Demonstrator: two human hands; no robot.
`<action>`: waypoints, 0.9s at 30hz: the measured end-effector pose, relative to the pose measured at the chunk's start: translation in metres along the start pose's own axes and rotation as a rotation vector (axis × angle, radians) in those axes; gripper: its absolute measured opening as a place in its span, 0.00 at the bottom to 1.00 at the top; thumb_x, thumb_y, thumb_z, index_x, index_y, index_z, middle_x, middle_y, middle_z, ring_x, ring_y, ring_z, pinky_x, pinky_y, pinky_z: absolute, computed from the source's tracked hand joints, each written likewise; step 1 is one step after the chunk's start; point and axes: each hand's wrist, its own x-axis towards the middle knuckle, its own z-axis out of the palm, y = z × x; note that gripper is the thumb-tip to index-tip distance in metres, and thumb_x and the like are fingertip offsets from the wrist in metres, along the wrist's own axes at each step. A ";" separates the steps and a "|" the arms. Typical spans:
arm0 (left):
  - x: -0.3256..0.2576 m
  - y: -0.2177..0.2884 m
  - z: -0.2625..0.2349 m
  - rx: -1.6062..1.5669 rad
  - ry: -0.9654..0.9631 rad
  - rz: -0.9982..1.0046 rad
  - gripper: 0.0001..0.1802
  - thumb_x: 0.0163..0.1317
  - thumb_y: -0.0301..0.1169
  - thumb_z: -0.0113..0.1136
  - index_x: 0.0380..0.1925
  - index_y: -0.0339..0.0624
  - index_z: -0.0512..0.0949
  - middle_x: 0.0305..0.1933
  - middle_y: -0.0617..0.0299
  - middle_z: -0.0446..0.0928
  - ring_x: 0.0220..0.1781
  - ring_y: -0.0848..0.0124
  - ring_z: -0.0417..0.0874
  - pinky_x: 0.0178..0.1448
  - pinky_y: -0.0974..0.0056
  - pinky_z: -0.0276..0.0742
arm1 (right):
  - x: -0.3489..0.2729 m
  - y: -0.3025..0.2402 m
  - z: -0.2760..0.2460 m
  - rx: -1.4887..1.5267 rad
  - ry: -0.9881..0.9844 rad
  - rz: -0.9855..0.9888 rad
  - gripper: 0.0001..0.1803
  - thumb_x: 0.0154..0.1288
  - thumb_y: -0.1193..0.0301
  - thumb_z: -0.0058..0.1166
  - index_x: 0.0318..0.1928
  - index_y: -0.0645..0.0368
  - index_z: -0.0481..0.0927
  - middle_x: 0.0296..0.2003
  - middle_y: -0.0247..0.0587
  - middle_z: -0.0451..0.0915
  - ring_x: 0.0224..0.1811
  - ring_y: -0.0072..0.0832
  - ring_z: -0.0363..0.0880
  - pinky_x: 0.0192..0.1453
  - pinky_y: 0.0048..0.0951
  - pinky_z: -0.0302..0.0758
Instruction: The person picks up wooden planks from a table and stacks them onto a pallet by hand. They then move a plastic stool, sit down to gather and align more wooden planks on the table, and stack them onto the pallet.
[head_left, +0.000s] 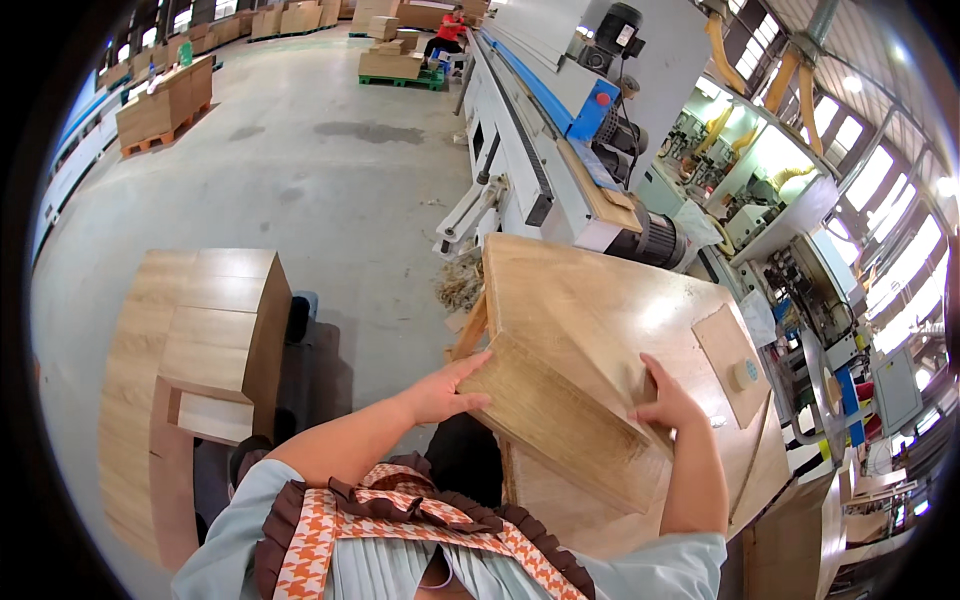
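The left hand (445, 393) lay flat and fairly open against the near left edge of a wooden panel (560, 425), fingers stretched along its corner, steadying more than gripping. The right hand (668, 405) was curled over the far right edge of the same panel, fingers hooked on the rim, thumb out of sight beneath, I thought. Between them the panel sat tilted, its near end raised off the wooden worktable (600, 300) and its far end resting on the top.

With one hand only pressing, the hold looked uneven to me. If the flat hand slid, the panel could have pivoted on the right hand's grip and dropped its corner on the table, bruising the edge, or slipped toward the person's apron.

A smaller thin board (730, 360) lay on the right of the table with a small round pale object (743, 374) on it; a swing of the panel that way might have knocked it to the floor. Beyond the table stood a long machine with blue trim (545, 110), close enough that a panel pushed too far could strike it. To the left, well apart, a stack of cut panels (195, 340) sat on the concrete floor (330, 170), and far off another person in red (450, 30) worked among pallets.
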 end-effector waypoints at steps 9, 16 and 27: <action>0.015 0.017 -0.005 -0.925 0.027 -0.448 0.35 0.64 0.49 0.41 0.64 0.40 0.49 0.64 0.58 0.58 0.62 0.73 0.61 0.60 0.66 0.60 | -0.096 0.009 0.059 -0.259 0.004 -0.255 0.58 0.30 0.63 0.70 0.65 0.57 0.51 0.65 0.51 0.49 0.70 0.39 0.38 0.70 0.38 0.42; 0.041 0.002 -0.010 -0.778 0.007 -0.490 0.37 0.55 0.42 0.57 0.60 0.33 0.56 0.57 0.53 0.66 0.58 0.66 0.68 0.59 0.63 0.63 | -0.122 0.067 0.093 0.827 0.669 0.150 0.40 0.55 0.70 0.58 0.63 0.68 0.50 0.64 0.52 0.51 0.65 0.36 0.52 0.65 0.32 0.52; 0.024 0.027 0.005 -0.929 0.018 -0.225 0.43 0.45 0.26 0.64 0.60 0.31 0.52 0.60 0.51 0.61 0.62 0.64 0.63 0.64 0.61 0.57 | -0.137 0.063 0.103 1.216 0.630 -0.085 0.33 0.55 0.76 0.54 0.61 0.63 0.57 0.55 0.44 0.64 0.56 0.35 0.64 0.59 0.36 0.64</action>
